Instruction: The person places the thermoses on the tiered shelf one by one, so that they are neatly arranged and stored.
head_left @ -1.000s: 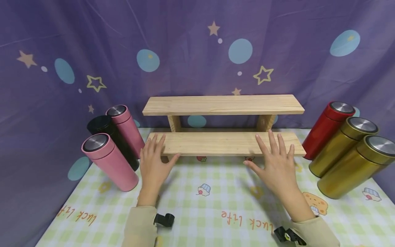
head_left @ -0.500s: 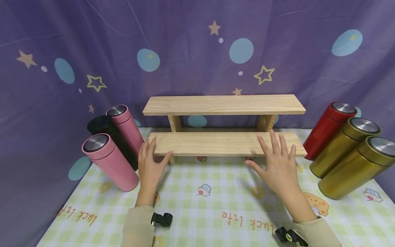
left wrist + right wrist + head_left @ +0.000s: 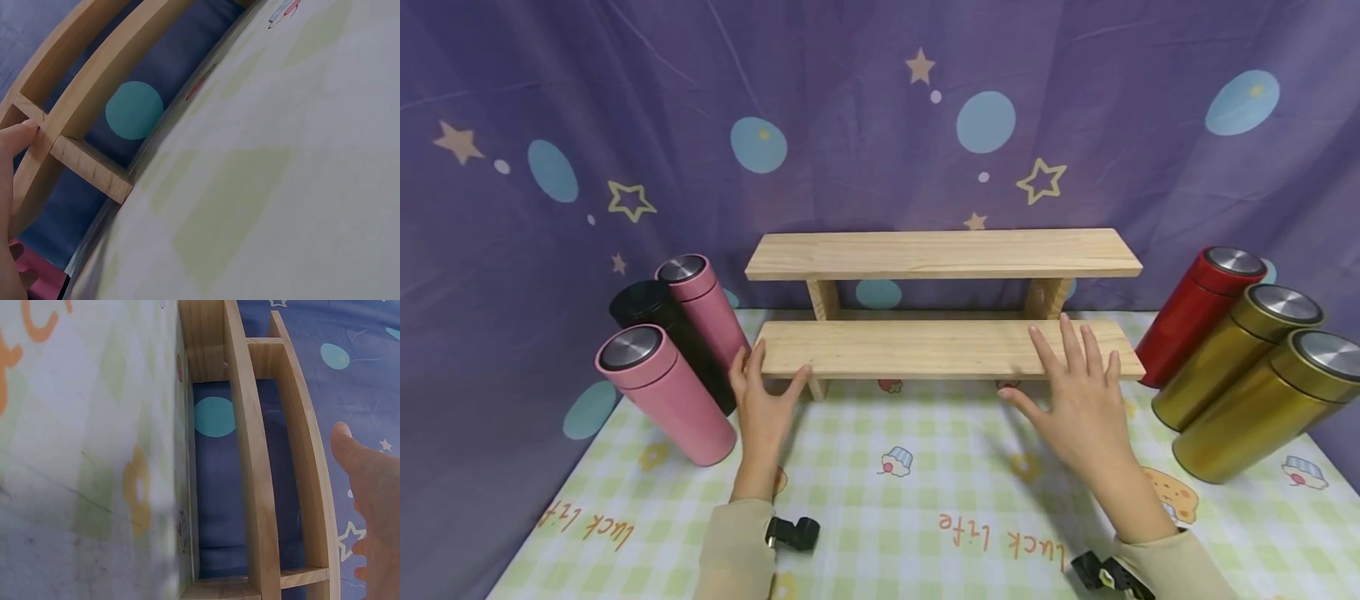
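Observation:
A two-tier wooden shelf (image 3: 910, 348) stands before me on the cloth-covered table. My left hand (image 3: 763, 417) is at the left end of its lower board, the thumb on the front edge and bent fingers round the end, holding that corner. In the left wrist view the thumb (image 3: 22, 134) meets the board's front, with fingertips (image 3: 17, 251) curled beyond the end. My right hand (image 3: 1082, 417) is spread over the right part of the lower board and holds nothing. In the right wrist view its thumb (image 3: 344, 434) is apart from the wood.
Left of the shelf stand two pink flasks (image 3: 673, 400) and a black flask (image 3: 673, 342). A red flask (image 3: 1195, 308) and two gold flasks (image 3: 1247, 417) stand on the right. A purple curtain (image 3: 865, 100) hangs behind. Checked cloth (image 3: 887, 517) covers the table.
My left hand has moved left from the top of the lower board to its left end, and its fingers have bent. My right hand has barely shifted. The shelf and flasks stay put.

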Demonstrator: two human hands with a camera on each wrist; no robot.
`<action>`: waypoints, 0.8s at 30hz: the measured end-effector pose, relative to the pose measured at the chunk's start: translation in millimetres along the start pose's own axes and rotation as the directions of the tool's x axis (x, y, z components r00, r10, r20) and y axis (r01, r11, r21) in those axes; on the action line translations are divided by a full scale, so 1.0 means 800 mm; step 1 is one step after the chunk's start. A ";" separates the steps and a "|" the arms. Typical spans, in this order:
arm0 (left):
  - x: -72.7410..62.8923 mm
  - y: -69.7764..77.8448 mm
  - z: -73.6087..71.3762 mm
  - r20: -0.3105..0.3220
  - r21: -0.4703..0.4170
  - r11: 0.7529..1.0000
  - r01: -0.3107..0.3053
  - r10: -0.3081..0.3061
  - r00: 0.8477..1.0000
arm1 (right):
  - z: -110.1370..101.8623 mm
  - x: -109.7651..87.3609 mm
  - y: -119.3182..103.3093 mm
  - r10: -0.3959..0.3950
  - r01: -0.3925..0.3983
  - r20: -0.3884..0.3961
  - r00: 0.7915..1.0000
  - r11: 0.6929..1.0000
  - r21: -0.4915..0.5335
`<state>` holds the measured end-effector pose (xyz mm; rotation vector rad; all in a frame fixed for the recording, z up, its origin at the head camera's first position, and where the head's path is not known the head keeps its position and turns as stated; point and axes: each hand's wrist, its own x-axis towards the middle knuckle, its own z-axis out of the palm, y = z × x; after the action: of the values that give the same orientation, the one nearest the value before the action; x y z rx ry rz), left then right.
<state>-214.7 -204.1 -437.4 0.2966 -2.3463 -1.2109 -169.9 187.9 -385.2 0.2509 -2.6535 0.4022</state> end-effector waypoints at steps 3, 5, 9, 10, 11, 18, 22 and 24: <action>-0.001 -0.003 0.000 -0.017 -0.025 1.000 0.009 -0.009 1.000 | -0.002 0.000 -0.001 0.001 -0.001 0.000 1.000 1.000 0.018; -0.001 -0.004 0.000 -0.012 -0.038 0.999 0.008 -0.009 1.000 | -0.004 0.001 -0.001 -0.003 0.003 -0.007 1.000 1.000 0.030; 0.000 -0.006 0.002 0.005 -0.049 0.999 0.006 -0.006 1.000 | -0.012 0.002 -0.002 -0.006 0.007 -0.018 1.000 0.997 0.072; 0.000 -0.006 0.003 0.009 -0.051 0.999 0.005 -0.004 1.000 | -0.015 0.002 -0.002 -0.007 0.009 -0.024 1.000 0.996 0.086; 0.000 -0.007 0.004 0.008 -0.053 0.999 0.004 -0.004 1.000 | -0.018 0.002 -0.002 -0.009 0.012 -0.029 1.000 0.995 0.100; 0.000 -0.009 0.009 -0.032 -0.065 0.997 -0.035 0.033 0.999 | -0.035 -0.006 -0.004 -0.039 0.055 -0.107 0.993 0.987 0.153; 0.000 -0.011 0.005 -0.057 -0.058 0.997 -0.042 0.039 0.998 | -0.044 -0.013 -0.007 -0.066 0.096 -0.174 0.982 0.981 0.171; 0.000 -0.011 0.003 -0.063 -0.048 0.998 -0.036 0.032 0.997 | -0.048 -0.018 -0.007 -0.075 0.113 -0.205 0.976 0.977 0.180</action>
<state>-216.3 -207.8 -445.8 0.2726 -2.2559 -1.2243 -140.5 196.3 -357.5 0.3754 -2.4002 0.6179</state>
